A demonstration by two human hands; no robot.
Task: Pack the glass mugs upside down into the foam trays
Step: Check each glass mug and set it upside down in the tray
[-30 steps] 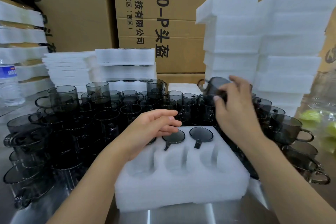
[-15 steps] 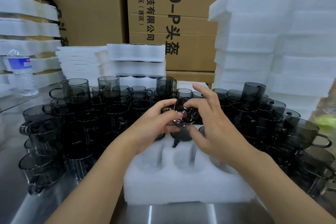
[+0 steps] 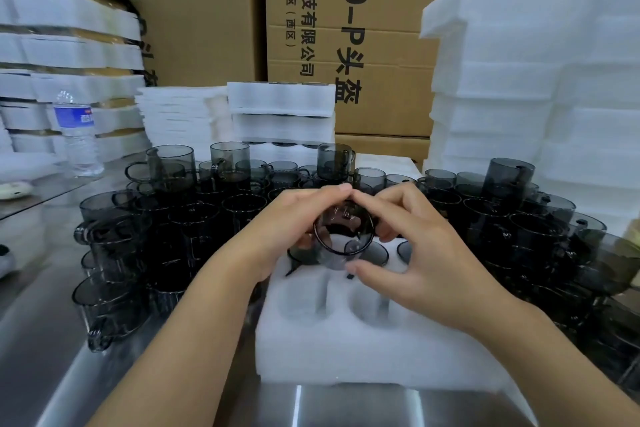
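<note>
Carried over foam tray [image 3: 346,350], mug [image 3: 343,236] held by left hand [image 3: 294,218] and right hand [image 3: 422,253]

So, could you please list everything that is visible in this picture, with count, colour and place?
foam tray: one, white, front centre
held mug: one, smoky grey, above the tray
packed mugs: at least two, grey, upside down in tray's far row
loose mugs: many, grey, around the tray
foam stacks: several, white, left, back, right
cardboard boxes: several, brown, behind
water bottle: one, clear, blue label, far left
table: one, steel, underneath
left grip: one, holds mug's left side
right grip: one, holds mug's right side
</note>
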